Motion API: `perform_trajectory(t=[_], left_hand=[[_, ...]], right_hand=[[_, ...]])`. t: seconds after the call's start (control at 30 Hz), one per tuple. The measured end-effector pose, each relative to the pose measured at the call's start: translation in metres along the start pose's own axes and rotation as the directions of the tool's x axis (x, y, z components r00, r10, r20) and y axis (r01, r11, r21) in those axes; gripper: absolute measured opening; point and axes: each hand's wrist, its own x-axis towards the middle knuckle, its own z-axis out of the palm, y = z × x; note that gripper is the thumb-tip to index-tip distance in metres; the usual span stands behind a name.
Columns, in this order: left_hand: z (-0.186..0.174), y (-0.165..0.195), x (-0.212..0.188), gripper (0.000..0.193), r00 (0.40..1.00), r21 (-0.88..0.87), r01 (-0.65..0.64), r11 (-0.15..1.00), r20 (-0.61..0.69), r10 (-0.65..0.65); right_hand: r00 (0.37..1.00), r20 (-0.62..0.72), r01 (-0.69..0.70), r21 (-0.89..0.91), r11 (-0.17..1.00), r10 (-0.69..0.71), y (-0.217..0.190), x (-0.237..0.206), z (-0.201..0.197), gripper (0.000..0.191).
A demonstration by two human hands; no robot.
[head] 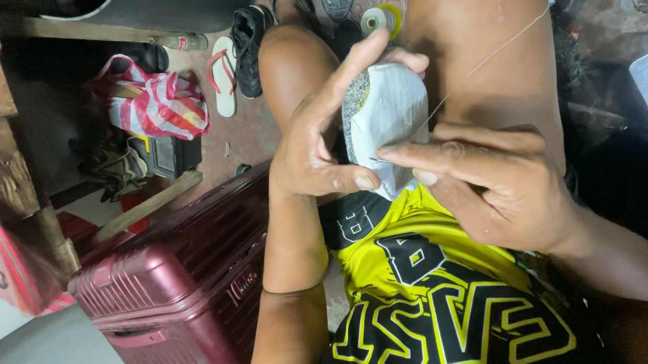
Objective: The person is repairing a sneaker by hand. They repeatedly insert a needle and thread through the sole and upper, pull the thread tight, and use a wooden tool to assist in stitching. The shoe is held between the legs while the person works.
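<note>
I'm mid-stitch on the shoe, which sits on my lap between my knees. My left hand wraps its edge, thumb pressing. My right hand pinches the needle at the sole, thread running taut upward. Next, I judge, a steady push through.

Wears a yellow jersey with bold black lettering outlined in yellow; bare arms, bare knees, no sleeves.
</note>
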Motion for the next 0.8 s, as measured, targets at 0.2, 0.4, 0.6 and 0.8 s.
perform_trajectory(t=[0.2,0.4,0.6,0.8], left_hand=[[-0.003,-0.005,-0.003,0.113,1.000,0.057,-0.019,0.998,0.010,0.018],[-0.005,-0.001,-0.006,0.107,0.996,0.292,-0.094,0.952,0.028,0.090],[-0.001,-0.001,-0.007,0.105,0.995,0.444,-0.104,0.890,0.048,0.092],[0.012,-0.020,0.006,0.107,0.996,0.481,-0.093,0.872,0.043,0.082]], right_hand=[[1.000,0.023,0.016,-0.056,0.998,-0.015,-0.001,-0.004,-0.003,0.039],[1.000,0.024,0.004,-0.049,0.999,-0.003,-0.001,-0.004,-0.004,0.038],[1.000,-0.002,-0.021,-0.111,0.994,0.021,-0.001,-0.011,-0.007,0.040],[0.997,0.002,-0.068,-0.318,0.946,0.072,0.001,-0.021,-0.025,0.041]])
